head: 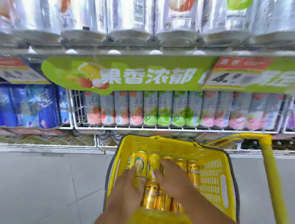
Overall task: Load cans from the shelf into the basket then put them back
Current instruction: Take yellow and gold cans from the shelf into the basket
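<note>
Hands (128, 190) (171, 179) on glossy cylindrical cans (151, 195), perforated basket (213, 180)

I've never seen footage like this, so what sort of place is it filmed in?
Most likely a supermarket drinks aisle: wire shelves of canned drinks, a price tag on the shelf edge, and a yellow shopping basket holding gold cans.

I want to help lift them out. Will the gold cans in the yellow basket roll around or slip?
Probably they roll: the gold cans are round, lying on their sides. Packed closely in the basket, they likely shift little. Their shiny metal may feel slippery.
</note>
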The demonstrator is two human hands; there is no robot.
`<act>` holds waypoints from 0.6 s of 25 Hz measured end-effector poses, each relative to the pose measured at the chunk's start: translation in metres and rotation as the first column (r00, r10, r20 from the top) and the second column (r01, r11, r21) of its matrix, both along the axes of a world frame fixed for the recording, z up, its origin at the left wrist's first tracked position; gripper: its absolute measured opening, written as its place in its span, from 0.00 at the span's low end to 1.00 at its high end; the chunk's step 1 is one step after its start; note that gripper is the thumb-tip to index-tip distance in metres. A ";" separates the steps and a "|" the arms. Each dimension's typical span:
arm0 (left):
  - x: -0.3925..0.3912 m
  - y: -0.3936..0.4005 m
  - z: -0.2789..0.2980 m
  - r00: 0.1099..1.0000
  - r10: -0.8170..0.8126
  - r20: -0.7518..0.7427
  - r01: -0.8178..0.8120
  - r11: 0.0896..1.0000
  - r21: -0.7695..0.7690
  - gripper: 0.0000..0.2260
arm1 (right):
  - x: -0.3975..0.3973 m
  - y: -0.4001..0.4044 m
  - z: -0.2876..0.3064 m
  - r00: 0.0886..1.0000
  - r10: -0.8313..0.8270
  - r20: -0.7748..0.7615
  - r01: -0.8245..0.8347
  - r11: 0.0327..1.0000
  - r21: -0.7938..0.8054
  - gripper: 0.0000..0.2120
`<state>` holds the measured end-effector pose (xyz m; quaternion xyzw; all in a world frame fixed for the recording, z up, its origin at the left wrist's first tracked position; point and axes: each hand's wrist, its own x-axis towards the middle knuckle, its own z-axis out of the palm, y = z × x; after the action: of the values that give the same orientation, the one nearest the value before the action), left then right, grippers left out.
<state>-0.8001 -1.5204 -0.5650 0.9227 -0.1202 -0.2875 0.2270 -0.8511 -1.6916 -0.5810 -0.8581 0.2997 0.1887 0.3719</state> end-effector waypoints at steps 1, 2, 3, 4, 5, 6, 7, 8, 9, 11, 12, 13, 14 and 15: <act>0.002 0.000 0.010 0.997 -0.059 0.053 0.057 0.997 0.047 0.29 | -0.003 -0.003 0.012 1.000 0.024 0.002 -0.024 0.999 -0.030 0.32; 0.006 0.001 0.019 0.986 -0.128 0.104 0.118 0.988 0.097 0.29 | -0.005 -0.005 0.023 0.998 0.066 0.012 -0.065 0.996 -0.068 0.32; 0.009 0.001 0.028 0.970 -0.189 0.152 0.170 0.977 0.129 0.29 | -0.008 -0.008 0.035 0.993 0.115 0.021 -0.112 0.988 -0.105 0.33; 0.011 0.000 0.039 0.953 -0.234 0.191 0.208 0.967 0.145 0.29 | -0.012 -0.011 0.048 0.989 0.146 0.033 -0.141 0.981 -0.136 0.33; 0.013 -0.001 0.050 0.940 -0.264 0.214 0.234 0.960 0.152 0.29 | -0.016 -0.015 0.062 0.986 0.162 0.037 -0.155 0.975 -0.158 0.33; 0.014 -0.003 0.062 0.934 -0.277 0.225 0.248 0.957 0.149 0.28 | -0.019 -0.019 0.076 0.984 0.177 0.036 -0.168 0.970 -0.178 0.33; 0.016 -0.004 0.072 0.932 -0.283 0.229 0.254 0.956 0.145 0.28 | -0.022 -0.022 0.090 0.981 0.191 0.027 -0.183 0.964 -0.194 0.34; 0.016 -0.004 0.083 0.928 -0.292 0.233 0.262 0.953 0.150 0.29 | -0.025 -0.024 0.101 0.978 0.206 0.025 -0.196 0.957 -0.215 0.34; 0.014 -0.003 0.094 0.919 -0.310 0.243 0.276 0.947 0.166 0.29 | -0.030 -0.024 0.113 0.976 0.216 0.024 -0.205 0.950 -0.235 0.35; 0.011 -0.002 0.124 0.887 -0.371 0.276 0.317 0.922 0.221 0.33 | -0.037 -0.024 0.140 0.972 0.232 0.031 -0.215 0.937 -0.276 0.36; 0.008 -0.002 0.140 0.868 -0.401 0.294 0.334 0.908 0.253 0.35 | -0.041 -0.024 0.155 0.971 0.235 0.035 -0.215 0.931 -0.296 0.36; 0.005 -0.002 0.156 0.847 -0.426 0.318 0.344 0.895 0.283 0.36 | -0.045 -0.023 0.168 0.970 0.239 0.034 -0.216 0.924 -0.316 0.36; 0.003 -0.003 0.173 0.828 -0.440 0.347 0.346 0.889 0.300 0.35 | -0.049 -0.022 0.186 0.970 0.241 0.038 -0.214 0.914 -0.345 0.36; 0.001 -0.003 0.191 0.814 -0.443 0.377 0.340 0.888 0.308 0.34 | -0.051 -0.021 0.203 0.968 0.244 0.049 -0.208 0.901 -0.381 0.36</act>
<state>-0.7988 -1.5231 -0.3744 0.9378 -0.3229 -0.1257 0.0230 -0.9018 -1.7130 -0.3778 -0.9500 0.2103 0.1292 0.1915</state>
